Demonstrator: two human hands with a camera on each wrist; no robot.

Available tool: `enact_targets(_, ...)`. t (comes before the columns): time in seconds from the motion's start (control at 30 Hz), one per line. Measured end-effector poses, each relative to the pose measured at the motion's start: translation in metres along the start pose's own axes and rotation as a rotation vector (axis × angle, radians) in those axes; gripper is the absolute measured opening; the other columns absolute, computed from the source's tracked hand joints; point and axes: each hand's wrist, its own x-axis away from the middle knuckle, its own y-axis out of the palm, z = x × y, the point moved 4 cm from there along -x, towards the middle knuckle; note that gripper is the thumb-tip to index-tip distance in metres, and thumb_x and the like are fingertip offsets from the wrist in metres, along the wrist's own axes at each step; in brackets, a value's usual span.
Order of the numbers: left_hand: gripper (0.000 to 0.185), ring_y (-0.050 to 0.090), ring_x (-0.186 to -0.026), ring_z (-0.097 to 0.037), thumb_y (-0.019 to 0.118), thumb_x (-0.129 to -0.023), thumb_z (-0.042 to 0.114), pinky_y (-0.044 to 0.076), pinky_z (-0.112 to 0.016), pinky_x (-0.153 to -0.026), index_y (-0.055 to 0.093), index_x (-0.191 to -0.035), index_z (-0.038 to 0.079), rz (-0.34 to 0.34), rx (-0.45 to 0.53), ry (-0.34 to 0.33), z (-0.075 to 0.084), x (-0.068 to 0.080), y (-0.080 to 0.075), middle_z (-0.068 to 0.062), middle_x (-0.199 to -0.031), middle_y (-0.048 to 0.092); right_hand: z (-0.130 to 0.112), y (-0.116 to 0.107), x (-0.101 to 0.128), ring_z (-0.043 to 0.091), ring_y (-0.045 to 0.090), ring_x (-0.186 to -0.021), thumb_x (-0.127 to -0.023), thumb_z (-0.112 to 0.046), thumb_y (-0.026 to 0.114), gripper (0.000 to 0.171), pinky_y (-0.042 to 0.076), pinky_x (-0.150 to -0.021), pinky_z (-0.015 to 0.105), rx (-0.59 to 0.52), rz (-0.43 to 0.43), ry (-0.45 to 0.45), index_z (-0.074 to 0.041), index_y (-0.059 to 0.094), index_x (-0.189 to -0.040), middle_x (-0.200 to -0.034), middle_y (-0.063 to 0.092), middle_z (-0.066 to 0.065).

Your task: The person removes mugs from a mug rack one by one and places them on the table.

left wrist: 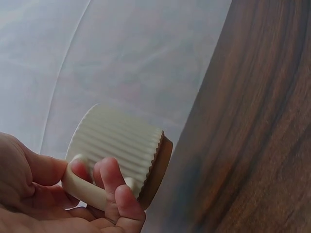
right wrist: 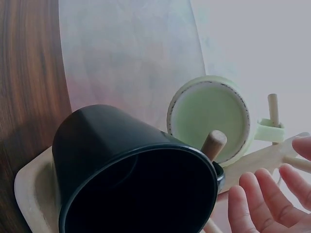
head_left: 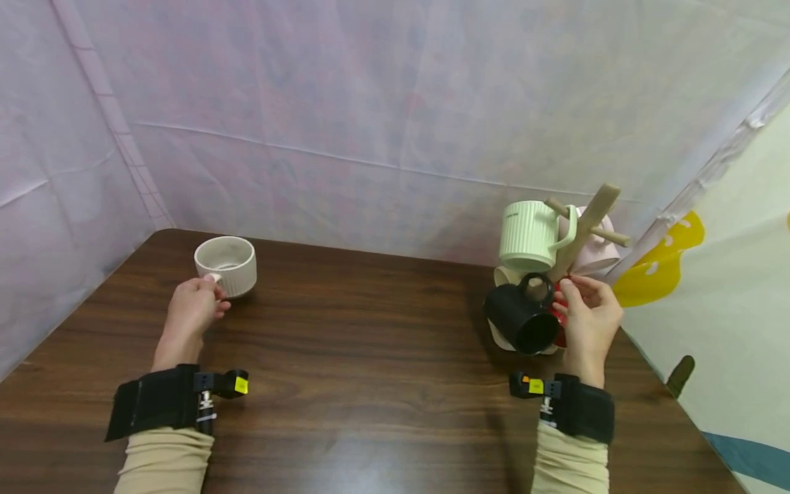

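The left grip (head_left: pixel 190 309) grasps a white mug (head_left: pixel 239 278), and I cannot tell if the right grip (head_left: pixel 591 319) holds the red mug (head_left: pixel 560 336).

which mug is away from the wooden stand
The white ribbed mug, held by the left hand; the others, including the green ribbed mug and plain black mug, cluster at the wooden stand.
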Motion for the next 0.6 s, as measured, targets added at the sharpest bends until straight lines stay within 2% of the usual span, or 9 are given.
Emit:
enact_targets(0.2, 0.041, 0.053, -0.066, 0.000, 0.021, -0.111, 0.022, 0.048, -0.018, -0.061, 0.048, -0.105, -0.008, 0.002, 0.008, -0.039, -0.006, 0.000, -0.005, -0.012, -0.098, 0.050, -0.001, 0.001, 0.000, 0.007, 0.064, -0.063, -0.094, 0.002, 0.068, 0.012, 0.054, -0.062, 0.017, -0.005, -0.006, -0.013, 0.004, 0.064, -0.105, -0.080, 0.067, -0.002)
enact_targets(0.6, 0.041, 0.053, -0.065, 0.001, 0.021, -0.111, 0.022, 0.049, -0.018, -0.062, 0.048, -0.105, -0.008, 0.007, 0.030, -0.071, -0.015, -0.003, -0.009, -0.012, -0.101, 0.049, 0.000, 0.001, 0.000, 0.007, 0.064, -0.063, -0.094, 0.002, 0.068, 0.013, 0.054, -0.062, 0.017, 0.006, -0.010, -0.012, 0.004, 0.065, -0.106, -0.081, 0.066, -0.002)
